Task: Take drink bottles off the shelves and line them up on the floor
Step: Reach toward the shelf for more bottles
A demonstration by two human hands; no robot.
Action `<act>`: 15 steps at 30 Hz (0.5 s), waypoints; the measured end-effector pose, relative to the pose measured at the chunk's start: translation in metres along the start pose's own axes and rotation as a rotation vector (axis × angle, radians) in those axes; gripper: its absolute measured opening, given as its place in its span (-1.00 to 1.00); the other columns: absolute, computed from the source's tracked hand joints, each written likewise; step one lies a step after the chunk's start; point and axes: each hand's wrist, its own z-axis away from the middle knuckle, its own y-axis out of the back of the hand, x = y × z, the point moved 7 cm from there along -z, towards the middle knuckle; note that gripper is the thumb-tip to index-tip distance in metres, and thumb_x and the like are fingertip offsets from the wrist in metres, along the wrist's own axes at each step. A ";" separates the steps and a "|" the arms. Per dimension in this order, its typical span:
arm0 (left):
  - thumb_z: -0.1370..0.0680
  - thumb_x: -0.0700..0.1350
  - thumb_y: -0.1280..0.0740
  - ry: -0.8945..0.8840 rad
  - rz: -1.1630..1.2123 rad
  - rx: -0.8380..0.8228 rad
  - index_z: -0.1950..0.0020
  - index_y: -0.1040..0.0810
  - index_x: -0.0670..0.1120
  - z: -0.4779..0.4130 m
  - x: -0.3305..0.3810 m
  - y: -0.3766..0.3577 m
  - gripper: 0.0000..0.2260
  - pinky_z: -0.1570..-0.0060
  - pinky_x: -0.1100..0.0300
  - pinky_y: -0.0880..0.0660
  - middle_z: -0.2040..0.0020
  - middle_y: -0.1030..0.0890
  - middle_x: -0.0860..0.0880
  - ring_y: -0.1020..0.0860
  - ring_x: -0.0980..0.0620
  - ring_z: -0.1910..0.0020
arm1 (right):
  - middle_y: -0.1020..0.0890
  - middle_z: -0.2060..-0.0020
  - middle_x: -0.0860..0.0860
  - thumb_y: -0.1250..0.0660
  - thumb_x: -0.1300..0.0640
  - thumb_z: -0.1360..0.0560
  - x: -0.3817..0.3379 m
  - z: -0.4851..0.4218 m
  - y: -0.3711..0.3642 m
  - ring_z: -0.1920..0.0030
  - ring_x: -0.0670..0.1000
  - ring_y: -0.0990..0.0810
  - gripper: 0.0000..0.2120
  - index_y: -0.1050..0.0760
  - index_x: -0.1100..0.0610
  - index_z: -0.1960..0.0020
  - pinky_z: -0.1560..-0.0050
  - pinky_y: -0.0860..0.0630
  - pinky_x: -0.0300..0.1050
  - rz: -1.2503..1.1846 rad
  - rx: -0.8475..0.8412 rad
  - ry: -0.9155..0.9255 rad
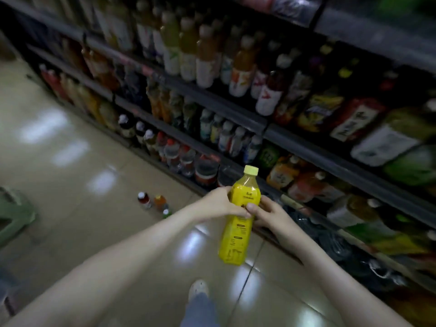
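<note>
A yellow drink bottle (pixel 238 223) with a pale yellow cap is held upright in front of me, above the floor. My left hand (pixel 218 204) grips its upper body from the left. My right hand (pixel 267 214) grips the same part from the right, thumb across the label. Three bottles stand close together on the tiled floor: a dark red one (pixel 144 199), an orange one (pixel 161 202) and a small green-capped one (pixel 166 213). The shelves (pixel 226 107) to the right are packed with many drink bottles.
A green plastic crate or stool (pixel 14 215) sits at the left edge. My foot in a light shoe (pixel 199 289) is on the glossy floor tiles (pixel 77 175) below the bottle. Bagged goods fill the lower right shelves (pixel 354 251).
</note>
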 end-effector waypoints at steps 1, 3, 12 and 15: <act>-0.18 0.05 -0.57 -0.030 -0.013 -0.026 -0.05 -0.58 0.04 0.001 0.022 -0.013 -0.53 -0.01 0.17 -0.56 0.04 -0.67 0.05 -0.62 0.10 0.04 | -0.65 -0.04 -0.01 -0.33 0.03 -0.49 -0.001 0.016 0.016 0.00 -0.05 -0.65 -0.74 -0.50 0.04 -0.16 0.01 -0.61 -0.05 -0.040 0.037 0.006; -0.22 0.02 -0.57 -0.089 -0.041 -0.088 -0.06 -0.57 0.02 0.005 0.066 -0.044 -0.55 0.10 0.30 -0.53 0.07 -0.65 0.07 -0.60 0.15 0.10 | -0.66 -0.07 0.01 -0.38 -0.15 -0.40 -0.003 0.052 0.052 -0.08 0.03 -0.64 -0.58 -0.52 0.03 -0.18 -0.10 -0.57 0.16 -0.036 0.119 0.032; -0.51 -0.23 -0.40 -0.220 0.115 -0.430 -0.18 -0.52 -0.07 0.043 0.191 -0.214 -0.74 0.11 0.27 -0.55 -0.06 -0.64 -0.05 -0.63 0.08 0.02 | -0.71 0.04 -0.01 -0.30 0.02 -0.54 0.015 0.228 0.188 0.03 -0.03 -0.68 -0.76 -0.55 0.08 -0.16 0.13 -0.60 -0.21 -0.112 0.407 0.144; -0.52 -0.18 -0.39 -0.239 0.148 -0.504 -0.20 -0.51 -0.06 0.057 0.214 -0.250 -0.74 0.16 0.30 -0.52 -0.11 -0.63 -0.06 -0.63 0.07 0.00 | -0.70 0.03 0.05 -0.31 -0.01 -0.50 0.019 0.268 0.217 0.01 0.01 -0.68 -0.72 -0.56 0.11 -0.14 0.11 -0.60 -0.14 -0.203 0.464 0.168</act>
